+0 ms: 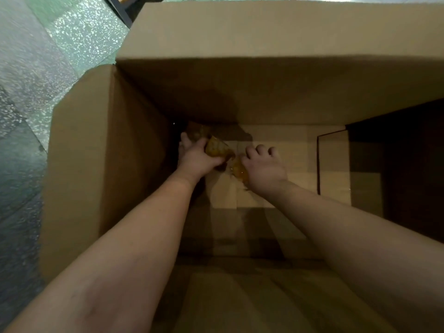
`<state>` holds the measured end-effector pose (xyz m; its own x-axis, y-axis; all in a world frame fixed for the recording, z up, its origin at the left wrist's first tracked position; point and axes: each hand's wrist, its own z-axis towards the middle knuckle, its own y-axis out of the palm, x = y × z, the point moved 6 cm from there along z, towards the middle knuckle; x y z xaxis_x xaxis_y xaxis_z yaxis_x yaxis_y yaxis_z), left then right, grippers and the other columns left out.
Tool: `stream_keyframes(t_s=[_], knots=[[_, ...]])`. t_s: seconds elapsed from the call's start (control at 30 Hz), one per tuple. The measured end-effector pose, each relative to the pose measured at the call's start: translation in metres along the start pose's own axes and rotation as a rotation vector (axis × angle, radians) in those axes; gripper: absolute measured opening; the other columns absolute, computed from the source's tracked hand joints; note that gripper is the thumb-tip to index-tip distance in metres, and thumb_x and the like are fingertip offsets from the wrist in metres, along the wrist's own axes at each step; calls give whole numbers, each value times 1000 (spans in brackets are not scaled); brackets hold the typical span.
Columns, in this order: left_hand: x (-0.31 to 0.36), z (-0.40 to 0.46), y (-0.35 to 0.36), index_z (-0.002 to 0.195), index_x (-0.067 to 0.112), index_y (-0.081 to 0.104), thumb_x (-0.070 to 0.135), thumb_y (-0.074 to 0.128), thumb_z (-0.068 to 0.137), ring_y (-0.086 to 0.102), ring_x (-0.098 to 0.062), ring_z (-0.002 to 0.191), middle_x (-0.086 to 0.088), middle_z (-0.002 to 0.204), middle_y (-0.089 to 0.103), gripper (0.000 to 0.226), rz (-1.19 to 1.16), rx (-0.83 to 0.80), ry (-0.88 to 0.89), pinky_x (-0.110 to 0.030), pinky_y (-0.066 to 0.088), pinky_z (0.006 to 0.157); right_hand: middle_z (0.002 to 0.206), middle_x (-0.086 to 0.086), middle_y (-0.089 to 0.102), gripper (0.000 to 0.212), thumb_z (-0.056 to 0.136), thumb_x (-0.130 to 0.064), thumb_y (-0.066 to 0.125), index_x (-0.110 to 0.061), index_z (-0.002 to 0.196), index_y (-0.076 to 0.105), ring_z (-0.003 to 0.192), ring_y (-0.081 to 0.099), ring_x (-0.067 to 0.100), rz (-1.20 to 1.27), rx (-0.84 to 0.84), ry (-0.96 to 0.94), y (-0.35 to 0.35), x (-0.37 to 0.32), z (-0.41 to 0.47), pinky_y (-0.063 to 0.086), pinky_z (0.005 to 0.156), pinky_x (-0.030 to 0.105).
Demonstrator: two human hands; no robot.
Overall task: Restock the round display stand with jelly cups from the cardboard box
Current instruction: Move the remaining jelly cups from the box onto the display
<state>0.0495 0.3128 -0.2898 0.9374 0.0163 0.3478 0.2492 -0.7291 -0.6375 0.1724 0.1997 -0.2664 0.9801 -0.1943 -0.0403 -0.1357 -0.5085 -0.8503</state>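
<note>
Deep at the box's bottom, toward its far-left corner, lie the last few jelly cups (217, 148), amber and crinkly in the dim light. The left hand (197, 153) has its fingers and thumb curled round one or more of them, lifted slightly off the cardboard. The right hand (263, 164) sits just beside it, fingers bent down over another cup (239, 169) that shows amber at the thumb side; it looks like a grip, though most of that cup is hidden under the palm. More cups may sit in the shadowed corner behind the left hand (too dark to count).

Around them the box (79, 164) is tall and nearly bare inside, its near flap folded in under the forearms and its left wall standing upright. Beyond the left wall is speckled green floor (60, 44). No stand is in view.

Judging from this, the risk is a loose handful: small slick cups gathered by feel in poor light could slip out on the long lift past the walls, or a stray one could stay unseen in the dark corner.
</note>
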Motion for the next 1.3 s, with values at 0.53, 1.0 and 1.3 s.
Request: stream_keyframes(t_s=[0.53, 1.0, 1.3], knots=[[48, -143, 13, 152, 35, 29, 54, 73, 81, 31, -34, 142, -5, 161, 15, 85, -312, -117, -51, -52, 38, 111, 131, -8, 53, 68, 80, -48, 74, -32, 138, 42, 131, 41, 21, 775, 113, 475, -29, 94, -158, 26, 114, 50], [243, -414, 107, 152, 29, 31, 44, 75, 65, 53, -28, 126, -2, 144, 50, 98, -531, -625, 165, -47, 38, 112, 124, -18, 47, 71, 79, -39, 77, -48, 133, 32, 112, 50, 5, 1208, 561, 647, -73, 204, -506, 41, 94, 23], [346, -567, 212, 132, 34, 51, 40, 76, 80, 57, -21, 118, 2, 129, 62, 58, -291, -723, 435, -37, 48, 95, 113, -25, 49, 61, 80, -32, 81, -35, 129, 45, 103, 44, -5, 1116, 826, 889, -16, 255, -715, 34, 78, 9]])
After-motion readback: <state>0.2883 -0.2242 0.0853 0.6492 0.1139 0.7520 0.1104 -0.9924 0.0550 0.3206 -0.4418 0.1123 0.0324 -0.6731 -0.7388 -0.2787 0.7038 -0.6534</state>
